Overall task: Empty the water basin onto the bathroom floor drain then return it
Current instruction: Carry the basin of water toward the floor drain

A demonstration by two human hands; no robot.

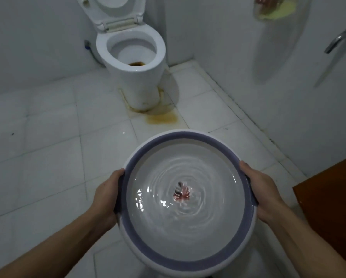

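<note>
White tiled floor (pixel 53 149) fills most of the view, with the toilet (pixel 131 63) up at 12 o'clock, lid up, and a rusty stain on the tiles at its foot. A brown wooden surface (pixel 328 207), maybe a door, pokes in at 3 o'clock. No floor drain that I can spot from here, so where the pour should go is a guess.

The water basin (pixel 185 203) sits low centre, around 6 o'clock, held in the air over the floor and roughly level. It's round, white, with a wide grey-purple band around the rim and a reddish leaf print on the bottom (wobbly through the ripples).

Handling-wise: it's holding a fair bit of water, so I'd expect it to be heavy and sloshy, and a wet rim gets slippery. The plastic probably flexes a little too. Opposite sides of the rim look like the right place to hold it, and tipping slowly away from the body should keep splashing down.

Left hand (pixel 106 197) is clamped on the rim at 9 o'clock, right hand (pixel 260 189) clamped at 3 o'clock, fingers curled under the edge.
</note>
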